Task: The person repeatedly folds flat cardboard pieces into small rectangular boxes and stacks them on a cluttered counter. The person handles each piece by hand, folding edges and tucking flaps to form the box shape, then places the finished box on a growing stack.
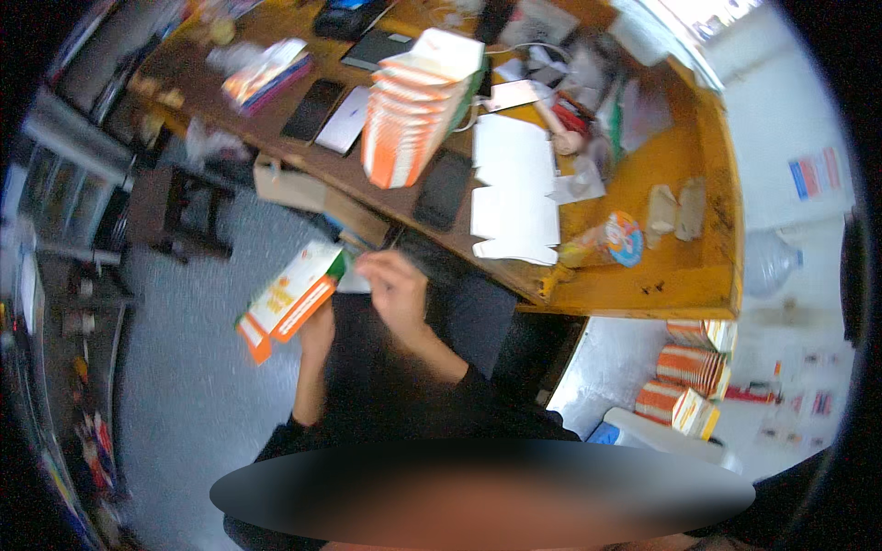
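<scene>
Near the desk (179, 73) bearing shaped cartons (413, 110) and a flat blank (516, 188), the left hand (318, 332) held a seemingly part-folded carton (294, 289), right hand (395, 286) unclear in grip.

Floor (184, 386): grey, finely speckled. Desk (344, 170): brown top, running diagonally across the room; its right end is enclosed by a yellow wooden surround (661, 298), dark marks noted. Stool (165, 202): dark, standing on the floor left of the desk. Shelving (92, 321): along the left side. Wall (772, 138): pale, at right, bearing a red-and-blue notice (815, 174). Light: strong glare at upper right, possibly a window (707, 18); overexposure prevents confirmation.
</scene>
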The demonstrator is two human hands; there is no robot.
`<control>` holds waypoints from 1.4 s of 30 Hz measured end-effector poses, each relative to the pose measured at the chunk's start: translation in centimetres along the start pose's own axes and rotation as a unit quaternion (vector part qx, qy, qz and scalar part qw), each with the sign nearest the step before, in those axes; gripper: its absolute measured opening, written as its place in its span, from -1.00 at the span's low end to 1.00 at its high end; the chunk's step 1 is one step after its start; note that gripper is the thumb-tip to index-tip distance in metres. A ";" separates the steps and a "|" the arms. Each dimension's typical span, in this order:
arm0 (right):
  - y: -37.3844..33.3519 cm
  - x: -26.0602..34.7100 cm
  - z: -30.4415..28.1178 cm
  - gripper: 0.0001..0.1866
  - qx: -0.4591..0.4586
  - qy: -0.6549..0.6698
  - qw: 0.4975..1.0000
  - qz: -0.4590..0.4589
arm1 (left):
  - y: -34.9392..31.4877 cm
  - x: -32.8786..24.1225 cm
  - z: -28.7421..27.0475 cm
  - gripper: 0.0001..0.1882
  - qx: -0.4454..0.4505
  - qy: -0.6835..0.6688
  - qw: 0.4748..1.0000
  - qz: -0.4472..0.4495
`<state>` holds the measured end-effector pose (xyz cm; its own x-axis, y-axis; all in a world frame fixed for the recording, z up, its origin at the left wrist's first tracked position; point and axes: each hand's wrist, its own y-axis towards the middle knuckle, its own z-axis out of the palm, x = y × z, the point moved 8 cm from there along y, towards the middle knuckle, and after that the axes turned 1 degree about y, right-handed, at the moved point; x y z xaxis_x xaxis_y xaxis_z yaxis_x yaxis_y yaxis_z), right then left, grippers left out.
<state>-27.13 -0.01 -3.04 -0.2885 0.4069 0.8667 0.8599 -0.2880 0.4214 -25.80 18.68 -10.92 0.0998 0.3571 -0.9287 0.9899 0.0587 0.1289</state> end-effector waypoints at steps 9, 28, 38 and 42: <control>0.5 3.1 1.0 -0.83 -0.007 0.027 0.999 0.033 | -2.5 0.2 0.7 -0.71 0.035 -0.133 0.988 -0.074; 0.1 3.6 2.5 0.17 0.222 0.372 0.897 0.090 | -0.1 -6.8 -0.9 -0.73 -0.108 0.162 0.967 0.166; -0.6 6.3 3.3 -0.48 0.233 0.055 0.959 -0.152 | -1.3 -1.2 3.2 -0.60 0.100 -0.032 0.994 -0.039; 0.1 5.2 1.6 -0.63 0.055 -0.064 0.978 -0.193 | -1.8 -3.9 3.4 -0.53 0.144 -0.165 0.971 -0.093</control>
<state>-27.86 3.45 1.12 -0.5510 0.5732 0.6064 0.7399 -0.0005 0.6728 -27.64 14.02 -8.71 -0.1044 0.0452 -0.9935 0.9762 -0.1863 -0.1110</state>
